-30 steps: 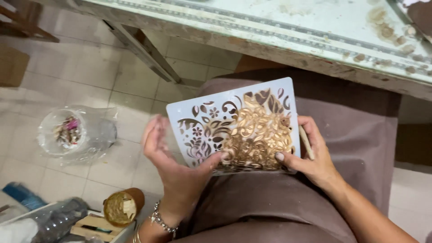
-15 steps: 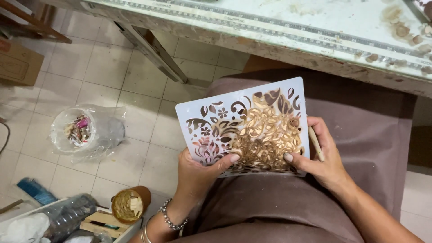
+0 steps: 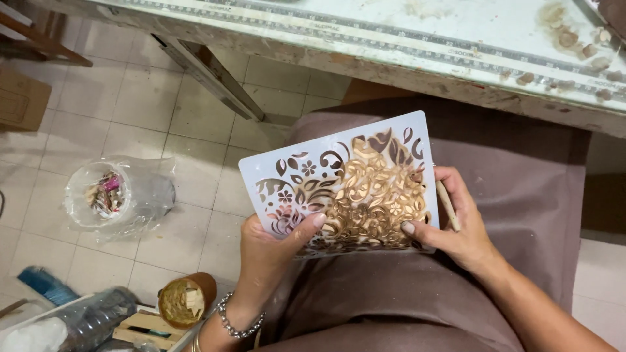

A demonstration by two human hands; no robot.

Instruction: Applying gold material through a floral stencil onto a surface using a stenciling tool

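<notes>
Holding a stencil like this over your lap works best with a light, even grip on both lower edges, and that's what shows here. Going left to right: on the floor sit a clear plastic bag [image 3: 120,199] of scraps and a small brown cup [image 3: 186,300]. Then the left hand [image 3: 270,251] pinches the lower left of the white floral stencil [image 3: 342,186], thumb on top. The sheet is tilted, gold paste caked over its middle and right. The right hand [image 3: 456,228] clamps the lower right corner with a wooden stick [image 3: 447,205] tucked behind its fingers. I'd keep thumbs off the cutouts. The table [image 3: 391,45] edge is just above.
</notes>
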